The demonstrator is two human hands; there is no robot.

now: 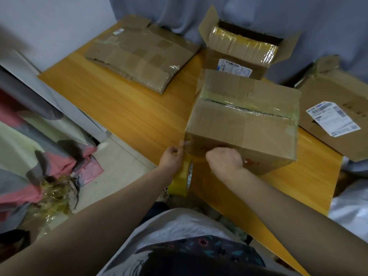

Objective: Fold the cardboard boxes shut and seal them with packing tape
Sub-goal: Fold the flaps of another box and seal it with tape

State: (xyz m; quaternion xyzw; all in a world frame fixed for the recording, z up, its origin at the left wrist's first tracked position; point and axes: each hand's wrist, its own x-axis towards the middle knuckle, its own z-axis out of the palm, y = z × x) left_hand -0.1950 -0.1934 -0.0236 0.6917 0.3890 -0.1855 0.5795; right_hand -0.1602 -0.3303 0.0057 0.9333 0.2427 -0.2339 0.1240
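At table (pixel 129 112) near edge: one box (pixel 245 116), flaps down, top seam taped; stiff, probably light, best steadied at its corners. My left hand (pixel 171 156) pinches tape (pixel 186 145), thin and clingy, roll (pixel 182 182) dangling beneath. My right hand (pixel 225 159), fingers curled, rests against box front; grip unclear.

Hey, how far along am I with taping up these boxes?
Done: the near box is folded shut, its top seam taped over. In hand: the left hand pinches a tape strip at its near corner, with the tape roll hanging below. The right hand rests curled against its front. Left: the back box has its flaps up, and the flat box lies flattened.
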